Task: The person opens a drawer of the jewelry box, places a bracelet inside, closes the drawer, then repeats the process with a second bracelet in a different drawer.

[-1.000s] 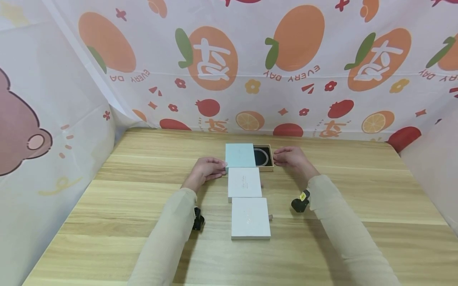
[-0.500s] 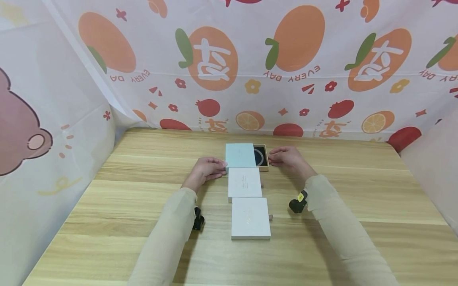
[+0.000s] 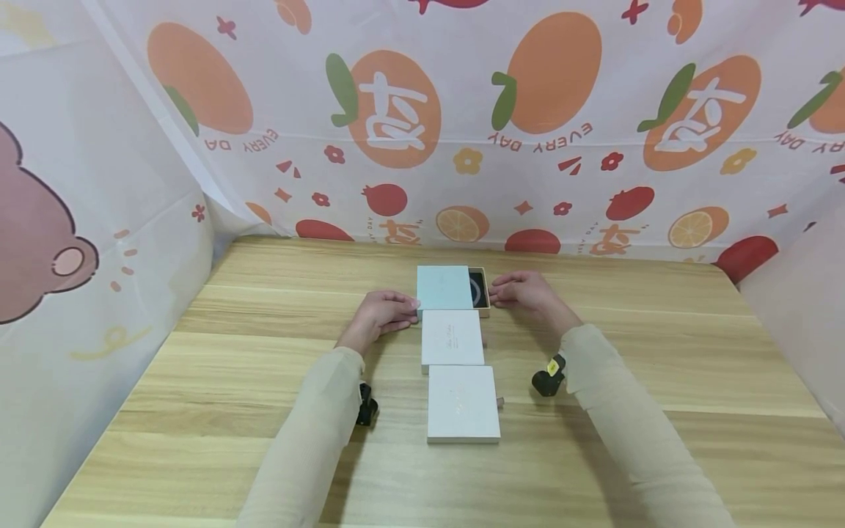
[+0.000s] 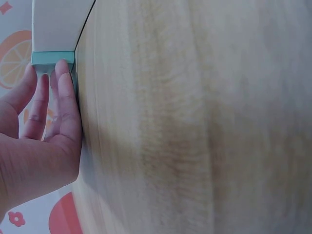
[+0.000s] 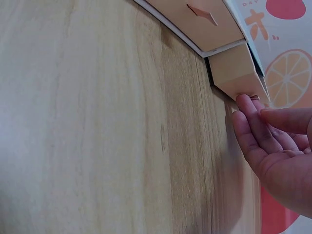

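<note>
A light blue box sleeve (image 3: 444, 287) lies at the back of a row of boxes on the table. Out of its right side sticks part of a drawer (image 3: 487, 308), cream outside and black within, with part of a pale ring (image 3: 474, 291) showing. My left hand (image 3: 383, 312) holds the sleeve at its left end, thumb on one edge and fingers on the other, as the left wrist view shows. My right hand (image 3: 528, 293) touches the drawer's outer end with its fingertips; a small tab (image 5: 254, 97) is by them.
Two white boxes, the middle one (image 3: 452, 339) and the front one (image 3: 463, 403), lie in line toward me, each with a short tab on its right. Fruit-printed cloth (image 3: 541, 176) hangs behind the wooden table (image 3: 264, 411).
The drawer has slid left, further into the light blue sleeve, and less of the ring shows. My right hand has moved left with it. The left hand stays in place.
</note>
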`<state>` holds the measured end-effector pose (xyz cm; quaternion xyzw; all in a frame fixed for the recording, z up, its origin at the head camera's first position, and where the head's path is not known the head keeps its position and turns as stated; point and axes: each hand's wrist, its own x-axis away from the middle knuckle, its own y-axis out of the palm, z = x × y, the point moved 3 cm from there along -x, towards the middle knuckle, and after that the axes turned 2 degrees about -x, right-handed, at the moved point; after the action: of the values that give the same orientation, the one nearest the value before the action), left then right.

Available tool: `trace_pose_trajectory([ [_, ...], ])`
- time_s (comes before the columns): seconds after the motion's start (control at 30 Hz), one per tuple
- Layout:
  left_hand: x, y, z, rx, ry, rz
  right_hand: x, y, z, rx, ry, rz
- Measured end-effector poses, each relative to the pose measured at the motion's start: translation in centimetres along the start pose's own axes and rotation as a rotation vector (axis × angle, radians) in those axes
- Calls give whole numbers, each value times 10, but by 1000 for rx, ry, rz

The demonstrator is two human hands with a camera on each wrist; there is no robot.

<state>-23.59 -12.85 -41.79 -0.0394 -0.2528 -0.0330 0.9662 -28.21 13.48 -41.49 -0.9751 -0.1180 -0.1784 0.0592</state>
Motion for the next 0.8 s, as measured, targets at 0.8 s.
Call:
trace_pose_trajectory([
  [0.8,1,0,0,7,7,-2,1,18,-3,-8,-54,-103],
])
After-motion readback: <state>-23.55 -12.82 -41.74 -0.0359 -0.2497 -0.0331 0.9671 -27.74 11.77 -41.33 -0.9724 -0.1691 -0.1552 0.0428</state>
